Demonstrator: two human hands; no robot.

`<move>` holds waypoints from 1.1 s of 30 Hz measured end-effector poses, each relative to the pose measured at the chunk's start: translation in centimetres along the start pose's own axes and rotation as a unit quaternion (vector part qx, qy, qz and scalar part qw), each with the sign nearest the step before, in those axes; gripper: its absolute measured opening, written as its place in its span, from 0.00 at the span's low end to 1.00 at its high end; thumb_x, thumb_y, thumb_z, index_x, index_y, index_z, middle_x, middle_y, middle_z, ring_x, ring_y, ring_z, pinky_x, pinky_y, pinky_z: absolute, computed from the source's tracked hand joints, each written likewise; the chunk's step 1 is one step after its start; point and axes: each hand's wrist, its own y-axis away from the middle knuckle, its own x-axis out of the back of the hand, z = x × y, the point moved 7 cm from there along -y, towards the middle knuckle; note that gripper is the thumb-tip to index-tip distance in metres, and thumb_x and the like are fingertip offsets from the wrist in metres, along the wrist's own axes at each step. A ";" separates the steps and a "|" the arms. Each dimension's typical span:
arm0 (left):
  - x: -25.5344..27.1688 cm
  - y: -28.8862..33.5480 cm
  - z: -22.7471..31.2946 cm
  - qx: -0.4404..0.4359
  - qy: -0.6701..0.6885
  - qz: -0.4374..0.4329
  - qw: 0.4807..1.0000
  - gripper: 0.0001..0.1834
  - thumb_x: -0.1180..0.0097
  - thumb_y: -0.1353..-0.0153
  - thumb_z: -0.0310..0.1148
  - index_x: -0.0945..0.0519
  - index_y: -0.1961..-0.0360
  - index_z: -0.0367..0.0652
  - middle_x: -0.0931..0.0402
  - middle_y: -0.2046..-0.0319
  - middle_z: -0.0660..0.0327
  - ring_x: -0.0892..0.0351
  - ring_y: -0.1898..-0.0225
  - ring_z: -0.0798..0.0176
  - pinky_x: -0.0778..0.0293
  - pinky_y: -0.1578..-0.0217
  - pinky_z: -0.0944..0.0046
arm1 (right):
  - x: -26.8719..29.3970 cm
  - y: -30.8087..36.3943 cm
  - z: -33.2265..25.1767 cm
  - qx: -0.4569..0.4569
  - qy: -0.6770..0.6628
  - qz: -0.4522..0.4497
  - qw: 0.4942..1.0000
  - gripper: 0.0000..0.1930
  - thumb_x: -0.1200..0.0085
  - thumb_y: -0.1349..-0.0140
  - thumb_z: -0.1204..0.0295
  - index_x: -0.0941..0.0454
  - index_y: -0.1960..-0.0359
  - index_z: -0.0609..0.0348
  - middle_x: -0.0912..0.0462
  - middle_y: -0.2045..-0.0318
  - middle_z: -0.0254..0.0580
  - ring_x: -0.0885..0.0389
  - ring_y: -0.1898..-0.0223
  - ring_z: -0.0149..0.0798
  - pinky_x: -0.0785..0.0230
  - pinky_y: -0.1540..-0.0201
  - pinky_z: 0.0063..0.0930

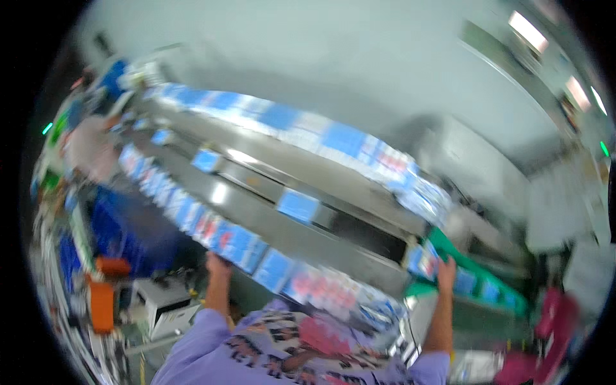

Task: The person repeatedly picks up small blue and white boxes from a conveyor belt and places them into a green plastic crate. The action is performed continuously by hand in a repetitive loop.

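Left hand (pixel 217 262) touching blue packets (pixel 239 244), right hand (pixel 445 269) at green conveyor (pixel 478 273)

The person wears a pale lilac garment with short sleeves that end above the elbows, leaving both forearms bare. The left hand (pixel 218 264) and right hand (pixel 446 269) are ungloved, with no rings or watch discernible in the blur.

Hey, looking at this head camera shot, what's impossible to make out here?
- Left hand, head view: motion blur hides the fingers; whether it grips the blue packets is unclear.
- Right hand, head view: blurred against a packet by the green conveyor; grip unclear.
- Packet printing: smeared by blur.
- Person at far left: blurred, small near the rim.
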 end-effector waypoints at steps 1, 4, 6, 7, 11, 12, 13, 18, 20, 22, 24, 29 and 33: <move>-0.6 0.2 -1.2 0.013 -0.024 0.029 0.999 0.24 0.61 0.29 0.48 0.27 0.45 0.42 0.25 0.50 0.55 0.26 0.49 0.50 0.30 0.45 0.47 | 0.6 -0.4 1.5 -0.029 0.020 0.026 0.999 0.30 0.44 0.40 0.63 0.33 0.40 0.70 0.24 0.47 0.62 0.26 0.44 0.55 0.35 0.42 0.41; 8.3 -1.3 2.6 -0.001 -0.094 0.025 0.995 0.26 0.64 0.29 0.53 0.29 0.44 0.43 0.25 0.51 0.55 0.26 0.50 0.55 0.29 0.49 0.53 | -0.2 -0.4 1.0 -0.079 0.010 0.028 0.996 0.32 0.42 0.43 0.60 0.35 0.39 0.65 0.24 0.47 0.67 0.26 0.43 0.61 0.35 0.42 0.45; 7.7 0.0 -1.4 0.025 -0.099 0.099 0.990 0.26 0.64 0.28 0.54 0.31 0.46 0.43 0.26 0.58 0.58 0.25 0.57 0.57 0.27 0.57 0.54 | 1.9 0.3 4.2 -0.070 0.040 0.062 0.995 0.33 0.39 0.45 0.64 0.35 0.39 0.65 0.24 0.49 0.69 0.26 0.45 0.64 0.33 0.43 0.47; 6.8 -0.2 -1.5 0.039 -0.105 0.135 0.985 0.26 0.63 0.29 0.54 0.31 0.47 0.42 0.26 0.60 0.59 0.25 0.58 0.57 0.27 0.59 0.54 | 1.5 0.2 3.6 -0.073 0.054 0.065 0.994 0.34 0.39 0.45 0.65 0.37 0.39 0.66 0.23 0.51 0.70 0.25 0.47 0.65 0.32 0.44 0.47; 8.5 1.9 -1.8 0.028 -0.126 0.193 0.973 0.24 0.59 0.29 0.53 0.30 0.52 0.40 0.26 0.64 0.59 0.24 0.66 0.57 0.26 0.68 0.54 | 2.6 0.2 4.4 -0.080 0.083 0.066 0.991 0.34 0.39 0.45 0.66 0.38 0.40 0.70 0.23 0.52 0.71 0.24 0.48 0.65 0.32 0.45 0.47; 9.8 2.1 -1.5 0.025 -0.138 0.197 0.970 0.24 0.58 0.30 0.53 0.30 0.53 0.40 0.26 0.64 0.58 0.24 0.68 0.57 0.26 0.70 0.54 | 2.8 0.2 4.7 -0.095 0.082 0.073 0.989 0.34 0.39 0.46 0.65 0.37 0.40 0.69 0.23 0.52 0.70 0.24 0.48 0.65 0.32 0.45 0.47; 10.9 2.1 -2.0 0.047 -0.152 0.172 0.972 0.25 0.58 0.30 0.53 0.29 0.55 0.39 0.25 0.66 0.58 0.24 0.69 0.57 0.26 0.72 0.56 | 3.4 0.0 5.2 -0.109 0.081 0.080 0.987 0.33 0.38 0.46 0.65 0.36 0.41 0.69 0.23 0.52 0.69 0.24 0.48 0.65 0.31 0.45 0.47; 12.4 4.4 -3.5 0.102 -0.213 0.183 0.954 0.25 0.55 0.31 0.54 0.27 0.63 0.37 0.25 0.76 0.58 0.25 0.78 0.59 0.29 0.81 0.61 | 5.7 1.5 1.6 -0.037 0.152 0.191 0.969 0.30 0.42 0.41 0.66 0.36 0.41 0.71 0.22 0.51 0.63 0.22 0.50 0.60 0.30 0.46 0.45; 12.7 5.0 -4.6 0.149 -0.258 0.146 0.943 0.22 0.57 0.30 0.50 0.26 0.62 0.39 0.26 0.77 0.58 0.24 0.78 0.57 0.28 0.80 0.61 | 5.5 2.1 -1.8 0.035 0.084 0.179 0.980 0.27 0.43 0.39 0.66 0.33 0.42 0.69 0.21 0.51 0.61 0.21 0.50 0.58 0.30 0.46 0.43; 13.8 4.5 -5.5 0.182 -0.362 0.120 0.906 0.21 0.59 0.29 0.49 0.25 0.61 0.41 0.25 0.78 0.57 0.24 0.79 0.56 0.28 0.79 0.61 | 4.7 2.2 -3.7 0.048 0.015 0.149 0.988 0.24 0.44 0.37 0.67 0.32 0.43 0.67 0.21 0.51 0.59 0.21 0.50 0.56 0.30 0.47 0.42; 13.2 4.8 -7.7 0.285 -0.303 -0.046 0.908 0.18 0.59 0.30 0.47 0.25 0.55 0.45 0.22 0.69 0.55 0.22 0.74 0.56 0.25 0.75 0.57 | 3.2 2.1 -4.2 0.006 -0.051 0.101 0.994 0.22 0.44 0.37 0.68 0.30 0.43 0.66 0.20 0.52 0.58 0.21 0.50 0.54 0.30 0.47 0.41; 12.4 4.5 -9.8 0.252 -0.322 0.034 0.912 0.19 0.57 0.32 0.46 0.26 0.47 0.47 0.23 0.53 0.52 0.20 0.64 0.54 0.22 0.68 0.52 | 0.7 1.1 -2.3 -0.006 -0.022 0.039 0.999 0.24 0.45 0.37 0.64 0.30 0.43 0.68 0.21 0.50 0.57 0.20 0.50 0.48 0.30 0.47 0.36; 12.1 2.8 -10.8 0.219 -0.420 -0.112 0.873 0.18 0.48 0.37 0.46 0.22 0.51 0.49 0.21 0.53 0.58 0.19 0.58 0.56 0.21 0.62 0.55 | -0.1 -0.3 -0.8 0.014 0.017 0.032 0.999 0.25 0.46 0.36 0.64 0.29 0.43 0.70 0.23 0.47 0.59 0.25 0.44 0.51 0.35 0.42 0.37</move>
